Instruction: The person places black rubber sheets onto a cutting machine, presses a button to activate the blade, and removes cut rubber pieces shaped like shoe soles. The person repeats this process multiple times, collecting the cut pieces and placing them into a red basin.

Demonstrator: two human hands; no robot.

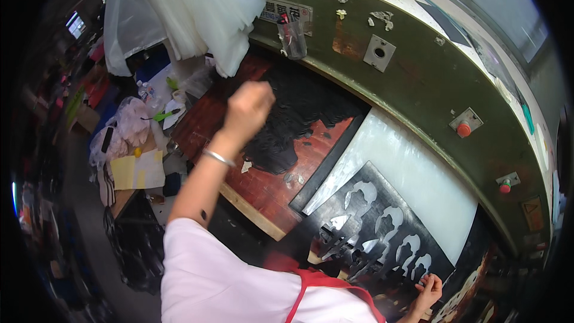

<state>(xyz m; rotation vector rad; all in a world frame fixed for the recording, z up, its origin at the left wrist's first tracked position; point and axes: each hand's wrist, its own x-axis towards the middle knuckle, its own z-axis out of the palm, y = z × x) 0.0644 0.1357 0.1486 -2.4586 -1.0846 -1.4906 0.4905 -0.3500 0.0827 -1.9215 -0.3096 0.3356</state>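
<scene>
The left hand (250, 107) hovers, fingers curled, contents unclear, by black cut pieces (272, 149) heaped on the red bench (266, 188), while the right hand (429, 292), grip unclear, meets the corner of a black cut-out sheet (373, 182) overlapping a whitish board (406, 152).

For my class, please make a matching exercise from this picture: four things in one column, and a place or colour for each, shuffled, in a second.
Column 1
1. Left hand
2. Right hand
3. Bracelet
4. Clear holder

Column 2
A. Silver-coloured
B. Against the green panel
C. Near the right-hand end of the black sheet with cut-outs
D. Beside the heap of black pieces

Right pairs: 1-D, 2-C, 3-A, 4-B
</scene>
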